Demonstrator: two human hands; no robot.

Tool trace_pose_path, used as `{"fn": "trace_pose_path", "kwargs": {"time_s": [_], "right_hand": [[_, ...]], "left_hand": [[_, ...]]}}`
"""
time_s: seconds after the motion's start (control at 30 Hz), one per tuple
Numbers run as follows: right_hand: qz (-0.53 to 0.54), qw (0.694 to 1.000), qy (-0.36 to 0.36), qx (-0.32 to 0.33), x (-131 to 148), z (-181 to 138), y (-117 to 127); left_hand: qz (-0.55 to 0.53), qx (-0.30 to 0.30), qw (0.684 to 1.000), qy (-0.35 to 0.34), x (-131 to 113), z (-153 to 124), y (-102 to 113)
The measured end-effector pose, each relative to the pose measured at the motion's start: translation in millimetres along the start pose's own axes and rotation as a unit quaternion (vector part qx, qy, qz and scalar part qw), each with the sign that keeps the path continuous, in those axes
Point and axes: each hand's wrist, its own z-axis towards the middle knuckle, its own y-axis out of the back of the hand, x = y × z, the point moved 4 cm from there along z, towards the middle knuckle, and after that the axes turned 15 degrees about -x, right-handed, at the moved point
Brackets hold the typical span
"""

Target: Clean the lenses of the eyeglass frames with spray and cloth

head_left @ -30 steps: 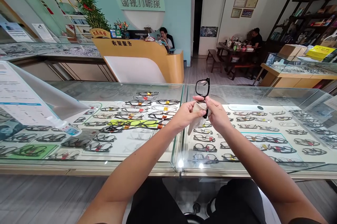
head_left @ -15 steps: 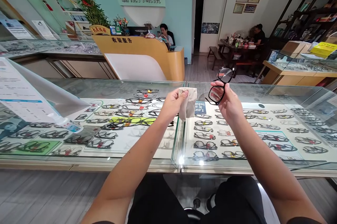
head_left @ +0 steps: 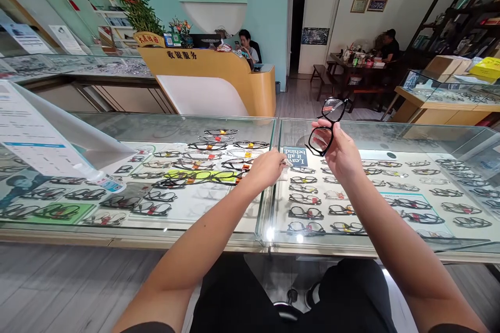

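My right hand (head_left: 342, 151) grips a pair of black-framed glasses (head_left: 332, 123) by the frame, raised above the glass display case (head_left: 273, 208). The glasses are turned on end, one lens above the other. Lower and to the left, my left hand (head_left: 269, 167) is closed on a light beige cleaning cloth (head_left: 285, 170), mostly hidden behind its fingers. That hand is just over the seam between the two glass cases, apart from the glasses. Rows of spectacle frames (head_left: 305, 212) lie under the glass below both hands.
On the left stand a white printed sign (head_left: 31, 135) and a small clear bottle (head_left: 102, 179) with a blue label. Past the case is a wooden cashier counter (head_left: 219, 70) with a person (head_left: 249, 47) behind it. Another person (head_left: 389, 47) sits at a dark table at the back right.
My left hand has dropped and turned palm down, its cloth now bunched and mostly out of sight. My right hand keeps the glasses at nearly the same place.
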Motion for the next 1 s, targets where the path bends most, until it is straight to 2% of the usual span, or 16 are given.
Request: {"fn": "trace_pose_path", "kwargs": {"time_s": [0.1, 0.23, 0.47, 0.53, 0.6, 0.67, 0.73, 0.8, 0.83, 0.9, 1.0], "right_hand": [[-0.017, 1.000, 0.000, -0.005, 1, -2, -1], [-0.026, 1.000, -0.002, -0.002, 0, -3, -2], [-0.033, 0.999, 0.000, 0.008, -3, -1, -1], [-0.038, 0.999, 0.005, 0.013, -3, -1, -1], [-0.051, 0.999, 0.011, 0.017, -3, -1, -1], [-0.072, 0.997, 0.018, 0.022, -3, -2, -2], [-0.104, 0.994, 0.022, 0.034, -5, -4, -3], [-0.135, 0.989, 0.023, 0.056, -7, -7, -4], [-0.148, 0.986, 0.023, 0.070, -8, -9, -5], [-0.173, 0.979, 0.022, 0.105, -9, -14, -9], [-0.212, 0.963, 0.030, 0.163, -10, -21, -15]], "left_hand": [[0.032, 0.033, 0.999, 0.003, -2, -2, -7], [0.049, 0.044, 0.998, 0.013, -7, -2, -11], [0.033, 0.064, 0.997, 0.007, -7, -8, 0], [-0.010, 0.036, 0.999, 0.010, -2, -7, 9], [-0.100, -0.023, 0.994, 0.027, 3, -4, 22], [-0.238, -0.096, 0.965, 0.061, 10, -1, 36], [-0.379, -0.155, 0.906, 0.106, 16, 2, 47], [-0.495, -0.185, 0.838, 0.139, 18, 2, 54], [-0.534, -0.185, 0.811, 0.148, 17, 2, 56], [-0.585, -0.167, 0.778, 0.154, 13, 2, 57], [-0.620, -0.136, 0.758, 0.150, 7, 1, 57]]}}
